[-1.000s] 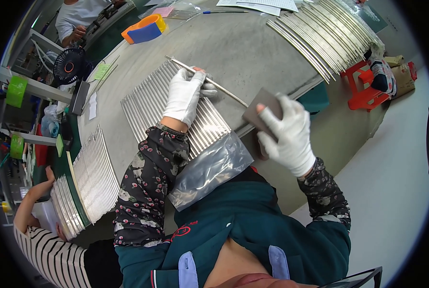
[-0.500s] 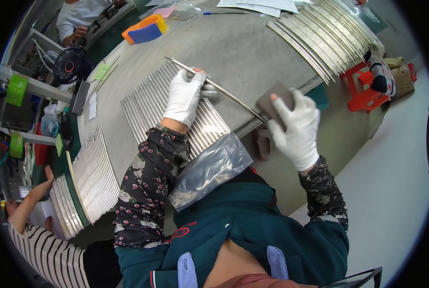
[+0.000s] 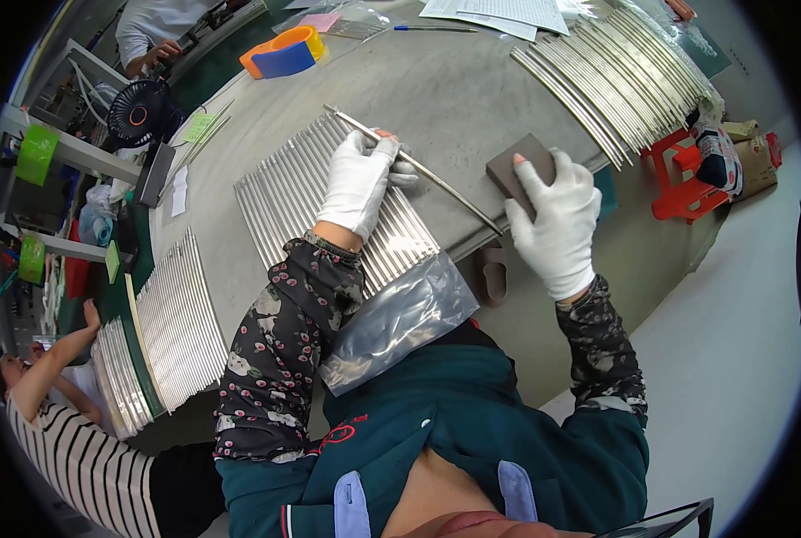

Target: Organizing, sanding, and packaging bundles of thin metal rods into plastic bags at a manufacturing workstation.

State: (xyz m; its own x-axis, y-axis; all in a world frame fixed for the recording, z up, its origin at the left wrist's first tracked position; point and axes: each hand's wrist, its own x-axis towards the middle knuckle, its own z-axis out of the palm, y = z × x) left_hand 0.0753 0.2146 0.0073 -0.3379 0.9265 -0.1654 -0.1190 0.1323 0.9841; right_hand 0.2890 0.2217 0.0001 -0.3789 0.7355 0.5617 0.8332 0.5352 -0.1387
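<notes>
My white-gloved left hand [image 3: 362,182] is closed round a thin metal rod [image 3: 450,187], which slants from upper left down to the right at the table edge. Beneath that hand lies a row of similar metal rods [image 3: 279,182], side by side, with a clear plastic bag [image 3: 409,314] over their near ends. In my right hand [image 3: 554,220], also gloved, is a brown-grey sanding block [image 3: 512,170], gripped along its near side with a bare fingertip showing on top. The block sits just beyond the rod's lower end, apart from it.
More rods lie at the far right [image 3: 620,76] and left [image 3: 181,323]. An orange and blue tape roll [image 3: 284,54], a pen [image 3: 436,29] and papers [image 3: 499,13] rest at the back. A red stool [image 3: 683,179] stands right. Co-workers are at left and far left.
The sanding block in my right hand has moved off the rod's end, upward and slightly right, and is no longer blurred. My left hand keeps its hold on the rod.
</notes>
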